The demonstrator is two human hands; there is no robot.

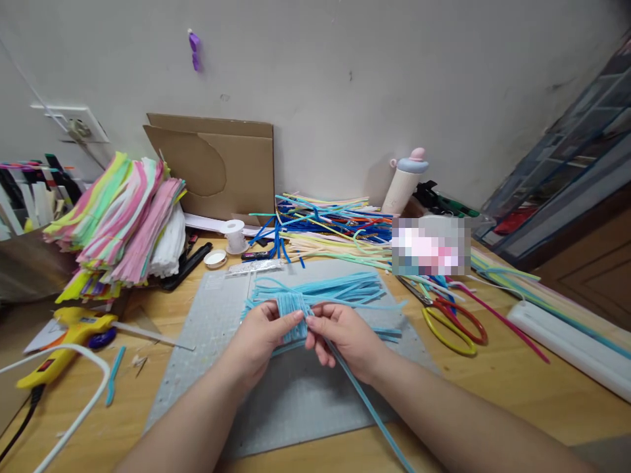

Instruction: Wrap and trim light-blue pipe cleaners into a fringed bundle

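Observation:
My left hand [261, 338] is closed on a small wound bundle of light blue pipe cleaner [292, 315], held over a grey cutting mat [290, 394]. My right hand [345, 338] pinches a long light blue pipe cleaner strand [367, 401] beside the bundle; the strand trails down toward the mat's near right edge. Just behind both hands lies a loose pile of light blue pipe cleaners [340, 289].
Red and yellow scissors [453, 322] lie right of the mat. A yellow glue gun [69, 341] sits at the left, below stacked pastel pipe cleaners [123, 223]. Mixed coloured pipe cleaners [330, 226], a white spool [234, 236], cardboard [221, 164] and a bottle [407, 180] line the wall.

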